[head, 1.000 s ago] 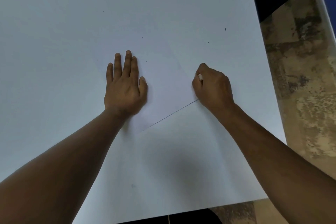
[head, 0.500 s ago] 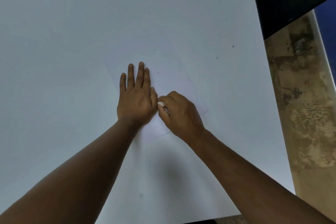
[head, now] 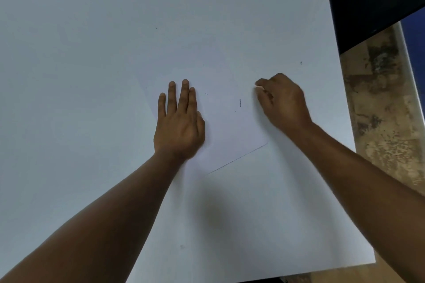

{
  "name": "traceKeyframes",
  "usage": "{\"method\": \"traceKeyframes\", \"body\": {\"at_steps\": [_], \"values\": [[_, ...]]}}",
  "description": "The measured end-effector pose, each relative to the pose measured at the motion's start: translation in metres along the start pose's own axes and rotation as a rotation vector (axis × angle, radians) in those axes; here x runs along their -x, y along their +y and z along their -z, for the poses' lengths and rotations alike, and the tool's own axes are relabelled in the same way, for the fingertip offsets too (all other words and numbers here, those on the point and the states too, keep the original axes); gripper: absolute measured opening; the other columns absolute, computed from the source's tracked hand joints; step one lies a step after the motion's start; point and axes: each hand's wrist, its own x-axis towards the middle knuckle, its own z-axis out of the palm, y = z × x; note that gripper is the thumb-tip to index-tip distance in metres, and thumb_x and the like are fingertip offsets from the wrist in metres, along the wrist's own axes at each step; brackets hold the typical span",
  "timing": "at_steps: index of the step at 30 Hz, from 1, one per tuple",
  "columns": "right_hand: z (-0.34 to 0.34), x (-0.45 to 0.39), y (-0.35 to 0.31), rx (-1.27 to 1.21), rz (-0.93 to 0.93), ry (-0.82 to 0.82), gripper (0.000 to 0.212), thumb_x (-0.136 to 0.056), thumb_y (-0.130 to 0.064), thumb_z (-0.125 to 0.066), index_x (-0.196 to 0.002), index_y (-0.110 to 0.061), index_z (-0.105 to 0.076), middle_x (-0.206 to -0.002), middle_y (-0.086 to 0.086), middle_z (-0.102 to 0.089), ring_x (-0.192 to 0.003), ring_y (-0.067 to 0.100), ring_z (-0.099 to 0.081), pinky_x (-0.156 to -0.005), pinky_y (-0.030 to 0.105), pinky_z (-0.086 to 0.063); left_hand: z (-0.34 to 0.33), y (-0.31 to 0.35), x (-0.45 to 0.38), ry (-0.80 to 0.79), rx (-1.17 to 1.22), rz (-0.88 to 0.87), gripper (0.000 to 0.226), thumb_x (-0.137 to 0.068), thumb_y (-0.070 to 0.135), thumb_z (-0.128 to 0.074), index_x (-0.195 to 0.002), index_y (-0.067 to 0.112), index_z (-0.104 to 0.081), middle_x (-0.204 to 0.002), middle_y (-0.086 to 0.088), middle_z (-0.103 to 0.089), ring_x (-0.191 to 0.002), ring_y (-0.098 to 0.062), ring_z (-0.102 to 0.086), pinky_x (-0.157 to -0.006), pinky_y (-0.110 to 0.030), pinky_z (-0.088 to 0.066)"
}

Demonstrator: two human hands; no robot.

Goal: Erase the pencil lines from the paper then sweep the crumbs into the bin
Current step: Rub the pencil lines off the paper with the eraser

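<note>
Your left hand point(head: 178, 126) is lying flat, fingers straight, pressing the smooth white paper point(head: 230, 126) (rounded corner) onto the matte white table point(head: 92, 76), while your right hand point(head: 284, 101) is pinching a small pale eraser point(head: 259, 87) at the sheet's right edge.

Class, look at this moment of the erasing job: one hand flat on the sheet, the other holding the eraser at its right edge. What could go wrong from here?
1. The left hand pins only the paper's left part; rubbing near the free right edge could crease it.
2. The dark crumbs could smear under the right hand and its eraser.
3. No bin shows, so crumbs might scatter over the table.
</note>
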Motion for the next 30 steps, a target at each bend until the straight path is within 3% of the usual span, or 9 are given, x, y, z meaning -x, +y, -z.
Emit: {"method": "traceKeyframes", "body": {"at_steps": [3, 6, 11, 15, 18, 20, 23, 27, 30], "values": [[-0.019, 0.023, -0.047, -0.145, 0.119, 0.004, 0.018, -0.092, -0.014, -0.064, -0.105, -0.006, -0.073, -0.088, 0.009, -0.066, -0.077, 0.023, -0.064, -0.073, 0.03, -0.05, 0.0, 0.001, 0.0, 0.012, 0.007, -0.007, 0.063, -0.105, 0.031, -0.022, -0.163, 0.006, -0.018, -0.172, -0.009, -0.009, -0.159, -0.033, 0.001, -0.129, -0.051, -0.003], [-0.038, 0.055, -0.082, -0.184, 0.225, -0.131, 0.015, -0.091, -0.018, -0.06, -0.092, -0.007, -0.07, -0.079, 0.008, -0.061, -0.069, 0.024, -0.059, -0.063, 0.034, -0.051, 0.0, 0.0, 0.0, 0.012, -0.008, -0.007, 0.063, -0.105, 0.031, -0.02, -0.162, 0.005, -0.019, -0.172, -0.011, -0.011, -0.159, -0.033, 0.0, -0.129, -0.05, -0.002], [-0.04, 0.054, -0.052, -0.062, 0.298, -0.13, 0.02, -0.095, -0.019, -0.055, -0.09, -0.006, -0.069, -0.077, 0.01, -0.06, -0.066, 0.028, -0.057, -0.058, 0.037, -0.051, -0.002, 0.0, 0.001, 0.022, -0.003, -0.015, 0.062, -0.106, 0.03, -0.021, -0.163, 0.005, -0.018, -0.172, -0.011, -0.009, -0.159, -0.032, 0.002, -0.129, -0.05, -0.002], [-0.019, 0.023, -0.006, 0.017, 0.062, 0.006, 0.028, -0.093, -0.023, -0.054, -0.068, -0.011, -0.06, -0.065, 0.006, -0.051, -0.059, 0.027, -0.052, -0.052, 0.033, -0.042, -0.002, 0.0, 0.001, 0.036, 0.013, -0.013, 0.062, -0.105, 0.028, -0.023, -0.162, 0.005, -0.02, -0.172, -0.01, -0.011, -0.159, -0.033, 0.001, -0.129, -0.05, -0.003], [-0.001, 0.021, 0.0, -0.083, -0.059, -0.023, 0.036, -0.096, -0.028, -0.051, -0.062, -0.019, -0.042, -0.055, -0.007, -0.037, -0.056, 0.019, -0.041, -0.056, 0.029, -0.028, -0.001, -0.001, 0.001, 0.039, 0.033, -0.014, 0.061, -0.105, 0.028, -0.024, -0.162, 0.005, -0.021, -0.172, -0.009, -0.012, -0.159, -0.032, 0.0, -0.129, -0.05, -0.003], [0.0, 0.036, -0.018, -0.234, -0.09, -0.068, 0.032, -0.097, -0.027, -0.054, -0.069, -0.013, -0.059, -0.057, -0.002, -0.052, -0.057, 0.019, -0.05, -0.056, 0.032, -0.038, 0.0, -0.002, 0.001, 0.046, 0.046, -0.016, 0.061, -0.105, 0.029, -0.024, -0.162, 0.006, -0.023, -0.171, -0.009, -0.015, -0.159, -0.032, -0.001, -0.129, -0.05, -0.003], [-0.009, 0.067, -0.055, -0.463, -0.123, -0.123, 0.022, -0.097, -0.024, -0.058, -0.1, -0.01, -0.074, -0.073, -0.007, -0.068, -0.064, 0.007, -0.061, -0.067, 0.025, -0.054, 0.005, -0.004, 0.003, 0.065, 0.163, -0.019, 0.062, -0.105, 0.034, -0.025, -0.16, 0.006, -0.031, -0.168, -0.008, -0.027, -0.159, -0.031, -0.011, -0.129, -0.048, -0.007], [-0.029, 0.087, -0.069, -0.624, -0.251, -0.132, 0.02, -0.099, -0.019, -0.058, -0.105, -0.012, -0.075, -0.094, -0.006, -0.076, -0.081, 0.009, -0.07, -0.078, 0.04, -0.06, 0.019, -0.007, 0.003, 0.056, 0.444, 0.052, 0.062, -0.103, 0.034, -0.028, -0.158, 0.006, -0.035, -0.164, -0.008, -0.037, -0.157, -0.027, -0.019, -0.128, -0.039, -0.007], [-0.027, 0.081, -0.067, -0.706, -0.457, -0.166, 0.014, -0.097, -0.027, -0.062, -0.097, -0.024, -0.075, -0.078, -0.008, -0.072, -0.072, 0.016, -0.069, -0.073, 0.047, -0.059, 0.031, -0.009, 0.006, 0.032, 0.567, 0.105, 0.059, -0.102, 0.028, -0.033, -0.157, 0.007, -0.036, -0.163, -0.008, -0.038, -0.157, -0.025, -0.02, -0.126, -0.029, -0.006]]}}
